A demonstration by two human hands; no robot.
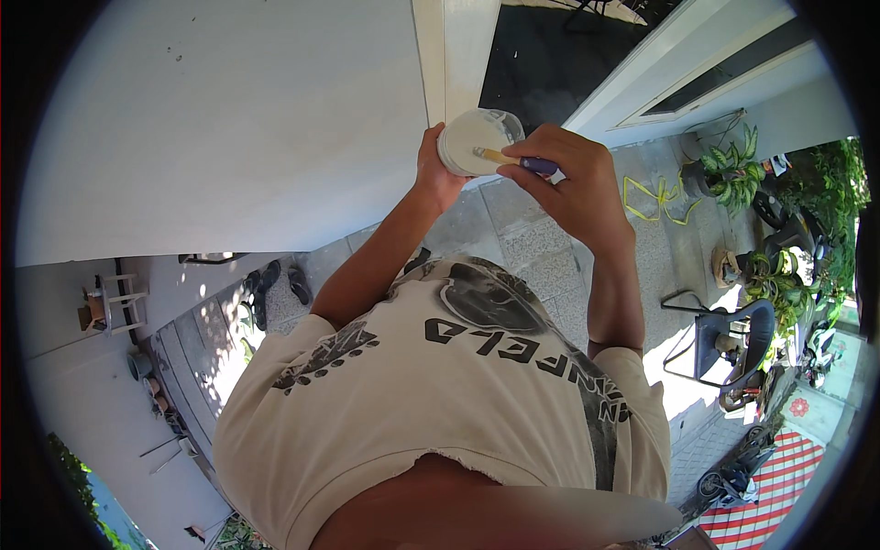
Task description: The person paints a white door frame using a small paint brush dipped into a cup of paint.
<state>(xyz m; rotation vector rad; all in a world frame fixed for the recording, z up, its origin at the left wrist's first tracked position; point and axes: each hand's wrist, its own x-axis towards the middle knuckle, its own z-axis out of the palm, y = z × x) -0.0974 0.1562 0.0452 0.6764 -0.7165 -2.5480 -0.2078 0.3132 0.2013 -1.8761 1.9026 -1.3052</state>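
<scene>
A round white plastic tub with white paint or similar creamy liquid in it is held up in front of a white door frame. My left hand grips the tub from its left side. My right hand is closed on a paintbrush with a purple handle, its bristle end inside the tub, over or in the white contents.
A white wall fills the upper left. The door stands open at a dark doorway. On the paved floor are yellow strands, potted plants, a black chair and dark footwear. Scooters stand at lower right.
</scene>
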